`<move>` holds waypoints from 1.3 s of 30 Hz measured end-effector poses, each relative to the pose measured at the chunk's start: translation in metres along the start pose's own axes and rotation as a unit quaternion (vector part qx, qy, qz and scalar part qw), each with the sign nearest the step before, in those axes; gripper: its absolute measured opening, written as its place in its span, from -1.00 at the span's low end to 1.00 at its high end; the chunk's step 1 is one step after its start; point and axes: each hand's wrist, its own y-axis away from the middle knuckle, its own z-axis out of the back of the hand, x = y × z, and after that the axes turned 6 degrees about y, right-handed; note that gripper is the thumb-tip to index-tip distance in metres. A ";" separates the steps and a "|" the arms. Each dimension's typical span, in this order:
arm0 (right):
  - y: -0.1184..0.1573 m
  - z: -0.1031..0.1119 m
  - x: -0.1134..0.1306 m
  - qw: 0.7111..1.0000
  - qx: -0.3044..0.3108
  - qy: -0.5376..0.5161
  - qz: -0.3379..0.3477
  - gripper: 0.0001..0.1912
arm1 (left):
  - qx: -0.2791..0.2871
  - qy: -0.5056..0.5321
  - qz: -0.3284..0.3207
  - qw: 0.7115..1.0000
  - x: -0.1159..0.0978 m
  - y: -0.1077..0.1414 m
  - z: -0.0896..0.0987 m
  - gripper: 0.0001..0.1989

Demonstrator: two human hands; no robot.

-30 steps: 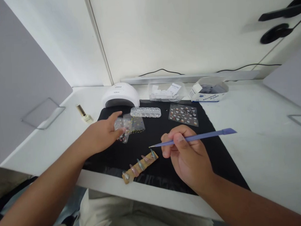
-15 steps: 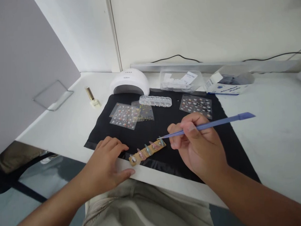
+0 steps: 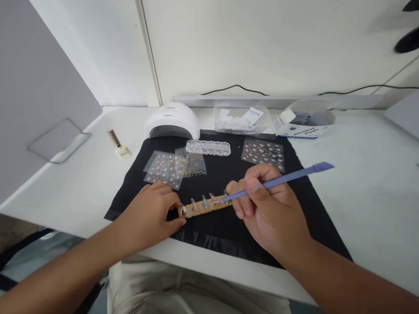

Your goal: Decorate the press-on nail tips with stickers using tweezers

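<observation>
My right hand [image 3: 266,205] grips a slim purple nail-art tool [image 3: 292,174], its broad slanted end pointing right. The tool's thin tip is over the right part of a tan display strip [image 3: 200,210]; whether it touches is too small to tell. Several long press-on nails stand on the strip, among them a pink nail [image 3: 195,206] and a grey-green nail [image 3: 205,203]. At the strip's left end, my left hand [image 3: 152,211] closes its thumb and fingers on the edge. A clear nail [image 3: 185,210] is next to these fingertips.
On the black mat [image 3: 141,175] lie sticker sheets [image 3: 162,168], another sheet [image 3: 263,152] and a clear compartment case [image 3: 208,148]. Behind are a white nail lamp [image 3: 173,114], a clear plastic box [image 3: 241,121] and an alcohol-pad box [image 3: 303,126]. A polish bottle [image 3: 120,146] stands left.
My left hand has closed on the strip's left end, and the strip has moved up off the mat's front edge and turned more level. The tool's tip has shifted inward from the right end.
</observation>
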 end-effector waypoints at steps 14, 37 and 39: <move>-0.001 0.010 0.013 0.991 -0.026 0.108 -0.079 -0.65 | 0.053 0.052 -0.091 0.993 0.010 -0.063 0.006 -0.72; 0.003 0.015 0.008 0.963 -0.035 0.267 -0.020 -0.85 | -0.065 0.083 -0.146 0.984 0.010 -0.055 -0.012 -0.81; 0.004 0.017 0.007 0.955 -0.013 0.296 -0.006 -0.84 | -0.061 0.084 -0.150 0.983 0.011 -0.054 -0.011 -0.81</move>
